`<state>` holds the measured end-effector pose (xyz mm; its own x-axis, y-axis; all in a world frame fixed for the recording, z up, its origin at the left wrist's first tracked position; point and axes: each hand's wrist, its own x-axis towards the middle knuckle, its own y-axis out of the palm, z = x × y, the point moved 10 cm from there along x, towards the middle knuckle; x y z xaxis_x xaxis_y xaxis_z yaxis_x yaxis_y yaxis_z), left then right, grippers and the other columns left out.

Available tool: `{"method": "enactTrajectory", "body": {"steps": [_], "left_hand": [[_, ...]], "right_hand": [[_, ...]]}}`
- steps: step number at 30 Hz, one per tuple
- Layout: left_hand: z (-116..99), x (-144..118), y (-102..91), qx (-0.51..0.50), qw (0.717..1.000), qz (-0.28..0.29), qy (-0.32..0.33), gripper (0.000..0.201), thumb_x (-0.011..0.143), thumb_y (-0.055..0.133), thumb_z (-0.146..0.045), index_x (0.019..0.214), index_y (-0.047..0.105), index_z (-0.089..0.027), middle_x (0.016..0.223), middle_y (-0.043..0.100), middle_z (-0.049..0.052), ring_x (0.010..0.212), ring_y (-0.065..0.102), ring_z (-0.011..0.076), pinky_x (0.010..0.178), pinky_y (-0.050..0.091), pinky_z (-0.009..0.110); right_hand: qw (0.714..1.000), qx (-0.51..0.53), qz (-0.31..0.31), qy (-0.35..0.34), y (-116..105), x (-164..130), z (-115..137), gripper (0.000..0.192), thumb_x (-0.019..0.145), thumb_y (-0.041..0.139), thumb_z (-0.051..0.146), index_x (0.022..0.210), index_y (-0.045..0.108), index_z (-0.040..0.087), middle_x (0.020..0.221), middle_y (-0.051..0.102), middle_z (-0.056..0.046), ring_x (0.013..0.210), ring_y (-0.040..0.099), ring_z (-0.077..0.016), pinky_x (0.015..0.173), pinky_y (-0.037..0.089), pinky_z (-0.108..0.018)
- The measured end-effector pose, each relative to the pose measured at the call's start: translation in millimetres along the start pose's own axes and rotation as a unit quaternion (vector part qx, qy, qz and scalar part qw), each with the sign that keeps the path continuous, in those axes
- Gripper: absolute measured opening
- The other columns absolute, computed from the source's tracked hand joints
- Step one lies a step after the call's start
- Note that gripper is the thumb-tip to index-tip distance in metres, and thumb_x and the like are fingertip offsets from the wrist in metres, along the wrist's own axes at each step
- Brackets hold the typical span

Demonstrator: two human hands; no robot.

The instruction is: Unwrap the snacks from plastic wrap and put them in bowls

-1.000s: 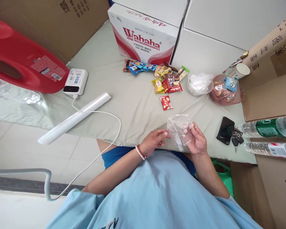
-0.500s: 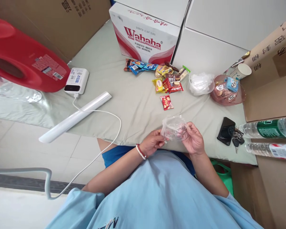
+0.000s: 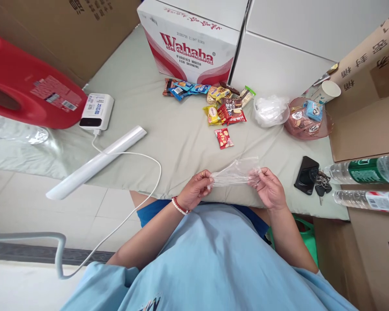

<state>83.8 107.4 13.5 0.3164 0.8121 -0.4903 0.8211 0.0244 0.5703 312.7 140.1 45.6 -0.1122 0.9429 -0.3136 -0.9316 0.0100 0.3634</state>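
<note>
A thin clear plastic bag (image 3: pixel 235 172) is stretched sideways between my two hands, just above the near edge of the cloth-covered table. My left hand (image 3: pixel 197 189) pinches its left end, and my right hand (image 3: pixel 269 186) has its fingers closed on the right end. The film is creased between them, with a loose part standing up on the far side. A small red snack packet (image 3: pixel 224 138) lies on the cloth beyond the bag. Behind that is a heap of wrapped snacks (image 3: pixel 228 110), yellow, red and brown, with blue packets (image 3: pixel 189 88) to its left.
At the right stand a bowl of crumpled clear plastic (image 3: pixel 271 111), a pink bowl of snacks (image 3: pixel 306 121), a paper cup (image 3: pixel 330 91), a black phone-like case (image 3: pixel 306 175), keys (image 3: pixel 322 185) and bottles (image 3: pixel 366 170). A white cable (image 3: pixel 157 162) crosses a white tube (image 3: pixel 97 163) at the left.
My hands have moved apart. The plastic, rounded and bunched before, is now drawn out wide between them. The view has shifted slightly.
</note>
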Motion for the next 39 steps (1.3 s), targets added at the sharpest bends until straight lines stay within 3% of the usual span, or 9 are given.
{"method": "enactTrajectory", "body": {"steps": [2, 6, 9, 13, 18, 27, 33, 37, 39], "left_hand": [[-9.4, -2.4, -1.9, 0.057, 0.997, -0.011, 0.051, 0.037, 0.073, 0.082, -0.042, 0.08, 0.053, -0.02, 0.063, 0.049, -0.007, 0.049, 0.038, 0.0043, 0.046, 0.023, 0.018], [-26.2, -9.1, 3.6, 0.185, 0.971, -0.007, 0.154, 0.033, 0.081, 0.078, -0.045, 0.079, 0.057, -0.019, 0.072, 0.051, -0.004, 0.063, 0.043, 0.0084, 0.058, 0.036, 0.022], [-32.9, -13.0, 2.8, 0.253, 0.945, -0.024, 0.207, 0.029, 0.086, 0.072, -0.043, 0.079, 0.057, -0.019, 0.074, 0.051, -0.003, 0.067, 0.044, 0.0104, 0.062, 0.037, 0.024], [-41.8, -22.7, 3.6, 0.346, 0.897, -0.047, 0.273, 0.022, 0.093, 0.065, -0.037, 0.081, 0.059, -0.019, 0.076, 0.052, -0.001, 0.063, 0.042, 0.01, 0.059, 0.035, 0.024], [-35.3, -31.3, 25.7, 0.425, 0.86, 0.053, 0.277, 0.027, 0.094, 0.066, -0.042, 0.11, 0.071, -0.02, 0.103, 0.065, 0.007, 0.062, 0.045, 0.009, 0.059, 0.039, 0.025], [-57.6, -16.4, 9.9, 0.353, 0.879, -0.107, 0.302, 0.035, 0.097, 0.062, -0.048, 0.113, 0.074, -0.019, 0.098, 0.065, 0.006, 0.072, 0.054, 0.0134, 0.067, 0.045, 0.028], [-55.0, 4.2, 30.5, 0.331, 0.912, -0.025, 0.241, 0.041, 0.093, 0.065, -0.054, 0.115, 0.076, -0.021, 0.106, 0.071, 0.008, 0.099, 0.064, 0.0209, 0.089, 0.048, 0.034], [-29.9, 17.5, 41.6, 0.206, 0.968, 0.045, 0.137, 0.042, 0.079, 0.08, -0.057, 0.092, 0.075, -0.017, 0.087, 0.071, 0.004, 0.079, 0.063, 0.0168, 0.076, 0.049, 0.031], [-28.9, 19.7, 33.1, 0.144, 0.98, 0.018, 0.133, 0.042, 0.073, 0.085, -0.056, 0.082, 0.072, -0.017, 0.077, 0.068, 0.001, 0.072, 0.06, 0.0141, 0.072, 0.048, 0.029]], "right_hand": [[0.994, -0.089, 0.057, -0.001, 8.2, -0.4, 2.2, 0.038, 0.082, 0.085, 0.039, 0.113, 0.066, 0.027, 0.12, 0.073, -0.006, 0.108, 0.071, -0.0199, 0.093, 0.059, -0.034], [0.952, -0.257, 0.168, -0.018, 25.1, -3.8, 10.0, 0.105, 0.068, 0.096, 0.039, 0.156, 0.04, 0.031, 0.152, 0.055, -0.011, 0.143, 0.05, -0.0284, 0.12, 0.038, -0.047], [0.92, -0.324, 0.219, -0.027, 34.2, -4.4, 15.7, 0.112, 0.068, 0.095, 0.047, 0.162, 0.035, 0.029, 0.154, 0.051, -0.014, 0.144, 0.048, -0.0315, 0.122, 0.034, -0.049], [0.922, -0.333, 0.197, -0.026, 38.1, 4.8, 17.5, 0.098, 0.07, 0.092, 0.051, 0.155, 0.047, 0.03, 0.14, 0.062, -0.011, 0.127, 0.061, -0.0285, 0.113, 0.045, -0.043], [0.951, -0.294, 0.089, -0.026, 35.1, 16.8, 9.8, 0.032, 0.086, 0.077, 0.053, 0.094, 0.073, 0.022, 0.085, 0.069, -0.001, 0.079, 0.062, -0.017, 0.077, 0.052, -0.029], [0.94, -0.301, 0.158, -0.029, 64.8, 6.0, 5.1, 0.016, 0.09, 0.069, 0.037, 0.086, 0.07, 0.021, 0.086, 0.065, -0.001, 0.082, 0.059, -0.0176, 0.076, 0.045, -0.028], [0.913, -0.331, 0.23, -0.067, 83.9, -3.9, 13.6, 0.018, 0.092, 0.062, 0.029, 0.078, 0.066, 0.02, 0.079, 0.057, 0.0, 0.075, 0.054, -0.0158, 0.073, 0.041, -0.028], [0.906, -0.338, 0.249, -0.05, 89.3, -6.8, 8.3, 0.022, 0.093, 0.065, 0.035, 0.076, 0.065, 0.02, 0.078, 0.057, 0.0, 0.075, 0.055, -0.016, 0.073, 0.042, -0.028], [0.916, -0.328, 0.231, -0.03, 83.2, -5.4, 4.5, 0.021, 0.093, 0.067, 0.038, 0.083, 0.067, 0.02, 0.081, 0.059, 0.0, 0.076, 0.056, -0.0156, 0.073, 0.043, -0.028]]}}
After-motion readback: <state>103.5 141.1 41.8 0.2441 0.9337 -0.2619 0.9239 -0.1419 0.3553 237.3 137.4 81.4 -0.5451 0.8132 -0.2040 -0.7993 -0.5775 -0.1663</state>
